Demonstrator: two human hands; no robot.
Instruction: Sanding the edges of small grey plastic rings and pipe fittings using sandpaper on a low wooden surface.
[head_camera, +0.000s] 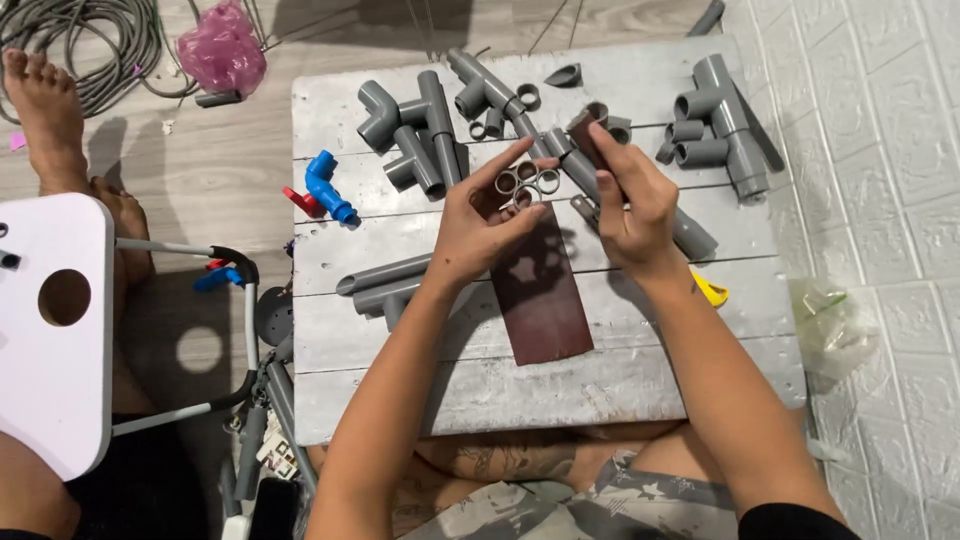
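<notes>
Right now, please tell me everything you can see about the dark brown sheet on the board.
The dark brown sheet is a thin, flat, matte rectangle, like sandpaper. It lies on the grey board, slightly slanted, its long side running away from the person. Shadows of the fingers and small rings fall on its upper part. The left hand, which holds small grey rings, covers its top edge; real contact cannot be told.

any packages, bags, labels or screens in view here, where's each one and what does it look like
Pink plastic bag: on the floor, top left, beyond the board; crumpled, bright pink.
Clear plastic bag: on the floor right of the board, by the white wall; crinkled, see-through.
No labels, signs or lit screens can be made out.
</notes>
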